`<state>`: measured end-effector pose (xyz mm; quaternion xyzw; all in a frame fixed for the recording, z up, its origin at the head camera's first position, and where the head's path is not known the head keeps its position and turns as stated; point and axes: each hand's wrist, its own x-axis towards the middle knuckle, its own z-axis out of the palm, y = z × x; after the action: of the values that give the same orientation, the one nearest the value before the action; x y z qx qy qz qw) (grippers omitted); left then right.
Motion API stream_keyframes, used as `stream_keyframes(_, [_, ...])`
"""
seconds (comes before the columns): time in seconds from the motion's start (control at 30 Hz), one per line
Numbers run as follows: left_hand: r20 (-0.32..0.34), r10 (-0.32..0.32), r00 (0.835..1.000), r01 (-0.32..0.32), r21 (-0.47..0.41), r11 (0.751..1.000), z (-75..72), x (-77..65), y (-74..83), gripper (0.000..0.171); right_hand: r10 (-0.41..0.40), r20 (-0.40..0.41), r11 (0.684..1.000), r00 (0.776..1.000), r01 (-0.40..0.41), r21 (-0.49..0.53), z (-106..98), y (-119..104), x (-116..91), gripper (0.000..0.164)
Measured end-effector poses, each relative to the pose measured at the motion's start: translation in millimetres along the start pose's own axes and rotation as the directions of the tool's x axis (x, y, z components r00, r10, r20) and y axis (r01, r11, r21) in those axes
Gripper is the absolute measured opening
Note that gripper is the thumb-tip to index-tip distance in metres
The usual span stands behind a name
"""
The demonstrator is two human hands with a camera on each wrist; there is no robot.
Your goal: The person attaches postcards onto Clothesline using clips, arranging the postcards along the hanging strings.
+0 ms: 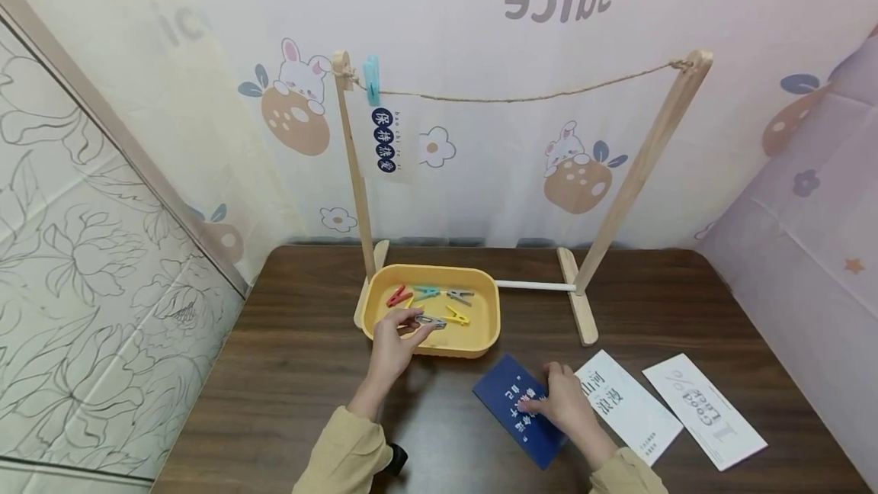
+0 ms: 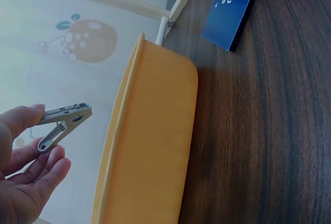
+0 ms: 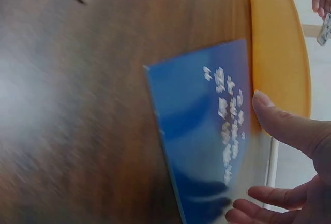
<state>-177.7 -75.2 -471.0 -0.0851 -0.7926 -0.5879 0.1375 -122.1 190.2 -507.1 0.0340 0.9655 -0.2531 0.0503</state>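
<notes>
Over the yellow basin (image 1: 488, 326), my left hand (image 1: 391, 345) pinches a grey clothespin (image 1: 432, 322) between thumb and fingers. The left wrist view shows the clothespin (image 2: 77, 114) pinched by its handles. Several other clothespins, such as a red clothespin (image 1: 398, 296) and a yellow clothespin (image 1: 456, 316), lie in the basin. At the right, my right hand (image 1: 568, 402) is over a dark blue card (image 1: 499, 385) with white writing. In the right wrist view, its thumb and fingers are spread apart beside the card (image 3: 181, 100); whether they touch it I cannot tell.
Behind the basin stands a wooden frame (image 1: 627, 181) with a twine line (image 1: 507, 101). A light-blue clothespin (image 1: 371, 81) holds a white card (image 1: 405, 151) at the line's left end. Two white cards (image 1: 634, 412) (image 1: 706, 414) lie at the right of the table (image 1: 274, 402).
</notes>
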Motion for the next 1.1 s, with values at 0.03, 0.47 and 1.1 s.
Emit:
stream_keyframes(0.03, [-0.003, -0.002, 1.0, 0.002, -0.004, 1.0, 0.1, -0.3, -0.3, 0.028, 0.005, -0.001, 1.0, 1.0, -0.005, -0.011, 1.6, 0.1, -1.1, 0.082])
stream_keyframes(0.47, [-0.019, -0.02, 1.0, 0.019, -0.034, 0.999, 2.8, -5.9, -2.2, 0.027, 0.048, -0.059, 0.996, 0.997, -0.052, -0.066, 9.8, -5.9, -1.1, 0.084])
stream_keyframes(1.1, [-0.007, -0.063, 0.998, 0.062, -0.085, 0.994, -4.4, -17.7, 32.9, 0.021, 0.12, -0.072, 0.991, 0.99, -0.124, -0.057, 15.7, -7.9, 1.2, 0.063])
